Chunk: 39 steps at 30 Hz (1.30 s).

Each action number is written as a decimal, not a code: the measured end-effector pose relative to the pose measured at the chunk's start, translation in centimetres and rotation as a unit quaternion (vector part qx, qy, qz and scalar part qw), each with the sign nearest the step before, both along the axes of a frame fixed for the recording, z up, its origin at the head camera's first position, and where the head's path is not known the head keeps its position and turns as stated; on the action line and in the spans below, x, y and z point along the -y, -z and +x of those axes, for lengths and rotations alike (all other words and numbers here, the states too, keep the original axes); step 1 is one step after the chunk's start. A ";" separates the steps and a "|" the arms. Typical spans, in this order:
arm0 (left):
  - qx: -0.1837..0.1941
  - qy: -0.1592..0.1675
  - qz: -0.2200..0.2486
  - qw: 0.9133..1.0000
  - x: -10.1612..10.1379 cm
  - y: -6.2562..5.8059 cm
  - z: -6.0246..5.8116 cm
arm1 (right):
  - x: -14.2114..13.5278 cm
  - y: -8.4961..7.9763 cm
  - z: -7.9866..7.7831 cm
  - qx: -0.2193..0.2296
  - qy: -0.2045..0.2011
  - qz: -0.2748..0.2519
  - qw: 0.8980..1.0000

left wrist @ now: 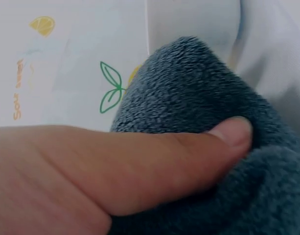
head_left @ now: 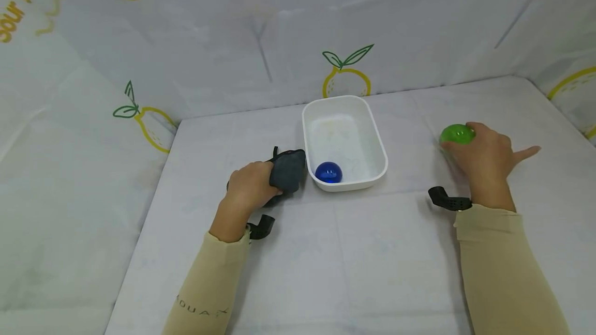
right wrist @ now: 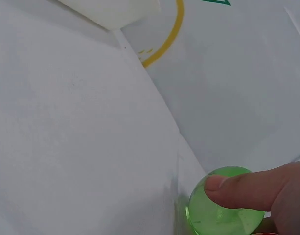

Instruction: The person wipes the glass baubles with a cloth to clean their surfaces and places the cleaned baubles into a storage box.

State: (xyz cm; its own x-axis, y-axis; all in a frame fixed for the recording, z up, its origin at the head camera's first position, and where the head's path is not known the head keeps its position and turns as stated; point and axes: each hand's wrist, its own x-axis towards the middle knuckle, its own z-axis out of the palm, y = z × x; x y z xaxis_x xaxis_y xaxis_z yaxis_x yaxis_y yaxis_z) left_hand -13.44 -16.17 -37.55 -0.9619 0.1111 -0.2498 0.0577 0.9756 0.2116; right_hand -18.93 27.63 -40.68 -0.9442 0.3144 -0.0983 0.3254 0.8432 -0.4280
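Observation:
My left hand (head_left: pixel 250 185) grips a dark grey-blue fuzzy cloth (head_left: pixel 287 170) just left of a white plastic tub (head_left: pixel 379 162). In the left wrist view the thumb presses into the folds of the cloth (left wrist: pixel 184 88). Inside the tub, at its near left corner, lies a blue see-through ball (head_left: pixel 328 172). Off to the right, my right hand (head_left: pixel 489 154) holds a green see-through ball (head_left: pixel 457 134) between thumb and fingers, with the little finger stuck out. The thumb lies across the green ball (right wrist: pixel 223 218) in the right wrist view; most other fingers are hidden there.
A white cloth covers the table (head_left: pixel 298 262). Behind it and at the left hangs a white sheet (head_left: pixel 209 40) printed with lemons and green leaves. Black wrist devices (head_left: pixel 449 199) sit at both cuffs.

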 end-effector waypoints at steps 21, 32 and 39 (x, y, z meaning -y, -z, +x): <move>-0.133 -0.057 0.364 0.920 3.0 -4.0 0.7 | 9.8 -5.4 2.1 -0.314 -0.169 -0.095 0.930; -0.116 0.047 0.527 0.840 0.0 -3.6 1.2 | 16.7 -6.7 6.1 -0.403 -0.415 -0.208 0.789; -0.095 0.060 0.551 0.827 -2.0 -3.0 1.5 | 18.3 -5.9 6.6 -0.408 -0.435 -0.230 0.769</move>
State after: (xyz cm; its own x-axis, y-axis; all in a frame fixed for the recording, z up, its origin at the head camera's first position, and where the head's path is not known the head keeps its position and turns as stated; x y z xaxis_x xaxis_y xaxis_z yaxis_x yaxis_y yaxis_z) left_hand -11.97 -14.14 -34.57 -0.9379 0.2672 0.2214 0.2747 0.1819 0.9442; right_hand -12.28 9.32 -34.79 -0.5849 -0.3622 0.7258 -0.8107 0.2889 -0.5092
